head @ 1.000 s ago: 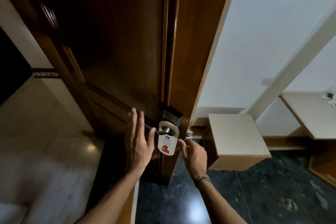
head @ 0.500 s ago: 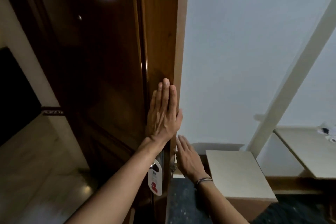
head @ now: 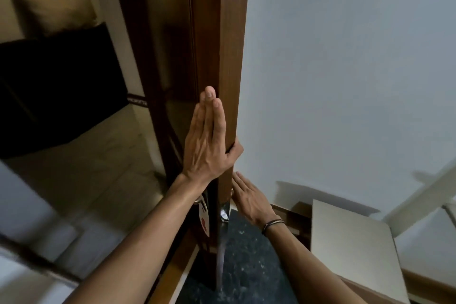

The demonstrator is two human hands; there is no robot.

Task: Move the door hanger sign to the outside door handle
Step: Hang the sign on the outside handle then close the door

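Observation:
The dark wooden door (head: 172, 61) stands ajar, and I see its edge (head: 229, 57) end-on. My left hand (head: 208, 140) lies flat on the door's outer face, fingers straight and together, thumb hooked around the edge. The white door hanger sign (head: 204, 219) with red print hangs on the outside handle just below my left wrist, seen nearly edge-on and partly hidden by my forearm. My right hand (head: 249, 197) is open on the inner side of the door, fingers extended near the edge at handle height, holding nothing.
A white wall (head: 345, 69) rises to the right of the door. A low cream-topped wooden shelf (head: 350, 244) stands at the lower right on dark speckled floor (head: 244, 264). To the left lies a beige tiled corridor floor (head: 81, 175).
The view swung so the door is now seen edge-on. My left hand rose from beside the sign to the door's face and edge. My right hand left the sign, which stays on the handle.

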